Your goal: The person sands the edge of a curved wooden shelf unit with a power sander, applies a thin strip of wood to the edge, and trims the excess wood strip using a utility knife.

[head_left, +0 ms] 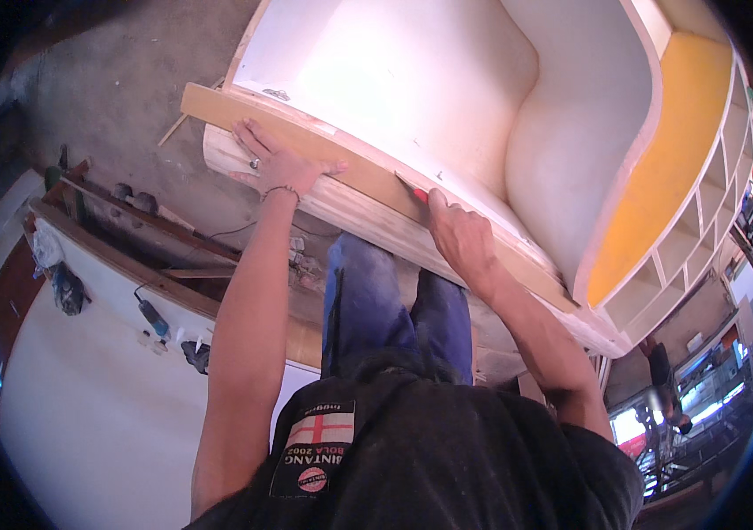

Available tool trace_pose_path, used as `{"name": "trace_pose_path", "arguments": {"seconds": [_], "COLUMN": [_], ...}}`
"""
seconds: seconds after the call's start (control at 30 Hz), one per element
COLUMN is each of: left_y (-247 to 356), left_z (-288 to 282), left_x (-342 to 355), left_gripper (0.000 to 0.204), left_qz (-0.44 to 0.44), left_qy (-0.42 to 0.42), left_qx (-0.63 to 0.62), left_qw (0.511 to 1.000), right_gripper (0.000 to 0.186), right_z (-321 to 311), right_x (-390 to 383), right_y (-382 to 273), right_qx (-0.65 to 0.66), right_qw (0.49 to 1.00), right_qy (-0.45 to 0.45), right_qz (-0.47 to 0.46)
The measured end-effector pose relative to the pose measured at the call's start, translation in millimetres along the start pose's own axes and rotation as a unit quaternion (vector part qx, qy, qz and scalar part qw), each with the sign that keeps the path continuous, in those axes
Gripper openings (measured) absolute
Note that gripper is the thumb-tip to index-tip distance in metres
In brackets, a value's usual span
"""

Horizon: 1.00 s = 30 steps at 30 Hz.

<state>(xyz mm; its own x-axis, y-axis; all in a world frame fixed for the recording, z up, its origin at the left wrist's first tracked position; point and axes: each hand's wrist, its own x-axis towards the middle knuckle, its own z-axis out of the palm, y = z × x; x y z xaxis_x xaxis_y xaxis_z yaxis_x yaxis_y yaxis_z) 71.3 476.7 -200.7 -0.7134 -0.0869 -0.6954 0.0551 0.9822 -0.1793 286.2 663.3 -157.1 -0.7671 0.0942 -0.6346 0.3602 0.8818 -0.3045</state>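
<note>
Two hands work on a long wooden strip [341, 159] lying along the near edge of a white curved frame [412, 79]. The left hand [275, 163] presses flat, fingers spread; the right hand [460, 234] is closed around a red pencil [418, 194]. If the left hand eases off, the strip could slide and skew the line.

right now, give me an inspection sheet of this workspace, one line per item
surface: white curved furniture shell, orange panel on its right side
job's things: brown wooden strip lying along the shell's front edge; red tool
clutter: dark tool on the white board at lower left
grippers: left hand pressed flat on the strip; right hand closed on the red tool
cables: thin wire on the floor
surroundings: concrete floor; open shelving at right
</note>
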Motion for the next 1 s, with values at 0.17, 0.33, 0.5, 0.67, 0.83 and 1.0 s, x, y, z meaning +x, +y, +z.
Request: {"name": "trace_pose_path", "arguments": {"seconds": [0.17,0.33,0.5,0.67,0.83,1.0], "left_y": [0,0,1,-1,0,0], "left_z": [-2,-1,-1,3,2,-4], "left_x": [1,0,3,2,-1,-3], "left_gripper": [0.177,0.177,0.176,0.175,0.173,0.173], "left_qz": [-0.009,-0.007,-0.009,-0.006,-0.006,0.022], "left_qy": [-0.005,-0.003,0.006,0.009,0.010,0.015], "left_qx": [-0.016,-0.009,0.006,0.004,-0.020,-0.071], "left_qw": [1.000,1.000,1.000,1.000,1.000,0.997], "right_gripper": [0.008,0.009,0.010,0.009,0.005,0.011], "right_z": [4,8,13,24,36,32], "right_x": [-2,-17,-44,-83,-108,-140], "right_y": [3,20,42,74,100,114], "right_qx": [-0.025,-0.021,-0.042,-0.061,-0.084,-0.078], "right_qw": [0.999,0.999,0.996,0.992,0.993,0.989], "right_qy": [-0.025,-0.031,-0.068,-0.078,-0.039,-0.065], "right_qz": [0.008,0.010,0.030,0.084,0.071,0.104]}}
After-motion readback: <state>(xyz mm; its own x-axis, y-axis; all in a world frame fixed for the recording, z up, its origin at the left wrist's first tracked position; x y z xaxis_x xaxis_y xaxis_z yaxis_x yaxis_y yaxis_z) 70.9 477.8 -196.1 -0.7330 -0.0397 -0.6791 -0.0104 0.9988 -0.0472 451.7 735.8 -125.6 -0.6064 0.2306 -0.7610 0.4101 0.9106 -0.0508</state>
